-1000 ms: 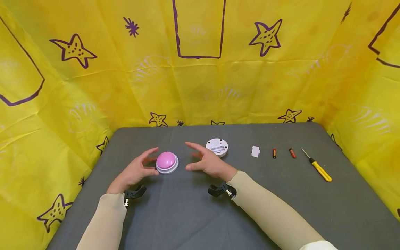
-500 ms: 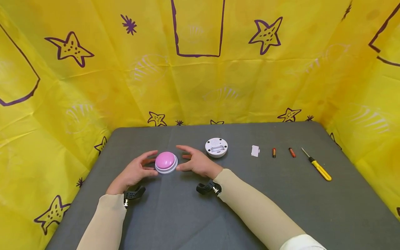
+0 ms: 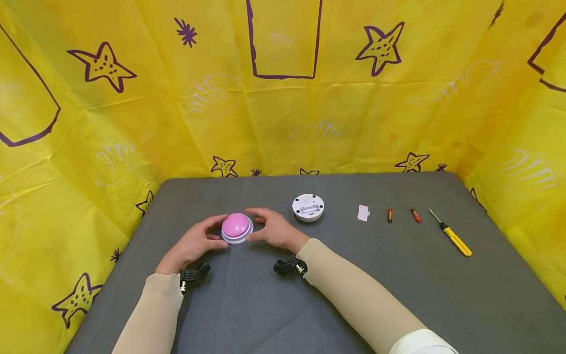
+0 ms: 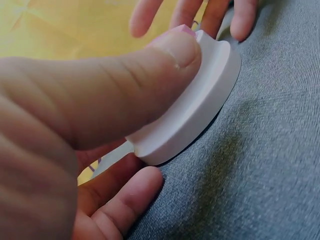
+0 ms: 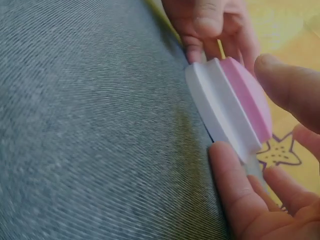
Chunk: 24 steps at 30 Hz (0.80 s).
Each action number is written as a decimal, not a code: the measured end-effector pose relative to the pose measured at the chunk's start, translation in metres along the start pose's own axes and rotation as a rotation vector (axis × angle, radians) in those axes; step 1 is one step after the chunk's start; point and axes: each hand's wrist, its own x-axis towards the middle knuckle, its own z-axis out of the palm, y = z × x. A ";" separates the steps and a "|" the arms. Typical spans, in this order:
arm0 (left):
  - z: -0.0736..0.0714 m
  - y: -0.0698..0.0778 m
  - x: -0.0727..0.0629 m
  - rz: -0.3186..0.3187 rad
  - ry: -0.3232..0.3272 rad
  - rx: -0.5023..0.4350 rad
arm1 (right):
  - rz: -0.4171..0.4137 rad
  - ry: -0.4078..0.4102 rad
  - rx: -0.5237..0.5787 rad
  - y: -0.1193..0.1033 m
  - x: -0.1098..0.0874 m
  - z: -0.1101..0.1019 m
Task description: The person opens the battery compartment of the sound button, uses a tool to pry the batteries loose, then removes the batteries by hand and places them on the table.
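Note:
A round push button [image 3: 236, 224] with a pink dome on a white base stands upright on the grey table. My left hand [image 3: 191, 244] curves loosely along its left side. In the left wrist view its thumb crosses in front of the white base [image 4: 187, 122], and the lower fingers lie by the base's edge. My right hand [image 3: 273, 229] is at the button's right side. The right wrist view shows that thumb apart from the pink dome [image 5: 247, 97], while one fingertip meets or nearly meets the base. Neither hand plainly grips it.
Behind the right hand a similar white device [image 3: 305, 201] lies upside down, its battery compartment uncovered. Rightward lie a white battery cover [image 3: 363, 213], one battery [image 3: 390, 216], another battery [image 3: 416, 215] and a yellow-handled screwdriver [image 3: 457, 241]. Yellow patterned cloth [image 3: 283, 132] walls the table [image 3: 309, 295].
My right hand has moved left, away from the upturned device, up to the button's right side. The left hand has stayed near the button's left side, and the button has hardly moved.

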 end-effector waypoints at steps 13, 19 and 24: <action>0.014 0.003 0.008 -0.078 0.143 0.068 | -0.012 0.097 -0.288 0.001 0.004 0.014; 0.017 0.010 0.010 -0.072 0.156 0.062 | -0.006 0.145 -0.263 0.002 0.002 0.015; 0.018 0.013 0.011 -0.081 0.152 0.066 | -0.006 0.161 -0.262 0.002 0.001 0.014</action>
